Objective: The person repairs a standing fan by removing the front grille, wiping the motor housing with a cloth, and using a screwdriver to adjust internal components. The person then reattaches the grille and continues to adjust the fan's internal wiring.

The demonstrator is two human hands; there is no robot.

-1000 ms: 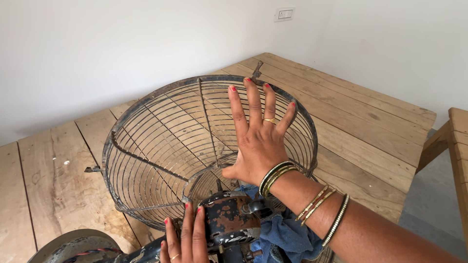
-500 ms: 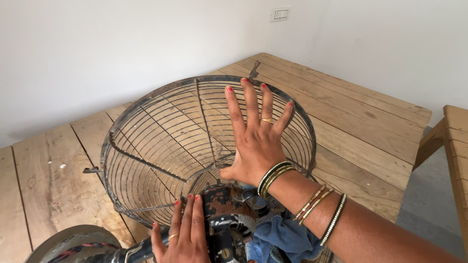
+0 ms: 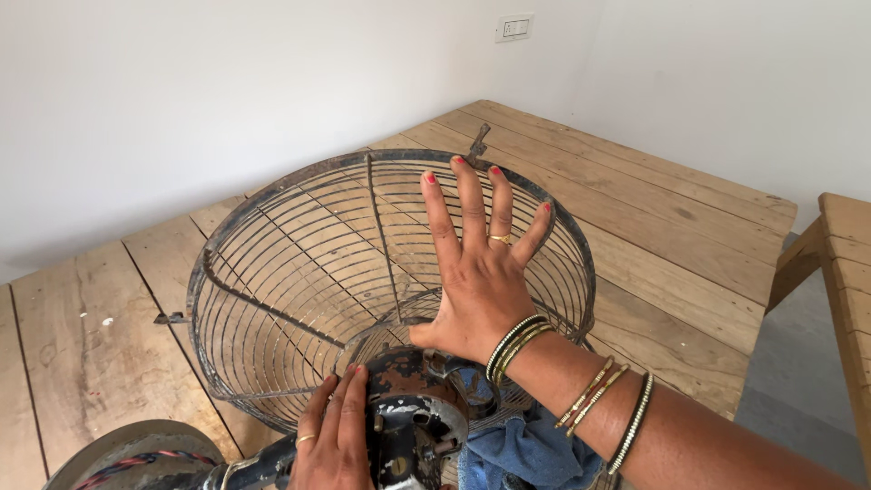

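Observation:
A rusty round wire fan guard (image 3: 290, 272) lies tilted on the wooden table (image 3: 653, 227), its open side toward the wall. My right hand (image 3: 476, 263) presses flat against the back of the guard, fingers spread. My left hand (image 3: 334, 436) rests on the dark, worn fan motor housing (image 3: 413, 413) behind the guard's hub, fingers together along its side. Bangles ring my right wrist.
The fan's round base (image 3: 127, 454) with a coloured cord sits at the bottom left. Blue cloth (image 3: 522, 454) lies under my right forearm. A wooden bench edge (image 3: 839, 263) stands at the right, across a gap of grey floor. White walls close the corner.
My left hand has slid up along the motor housing. The guard and my right hand have barely shifted.

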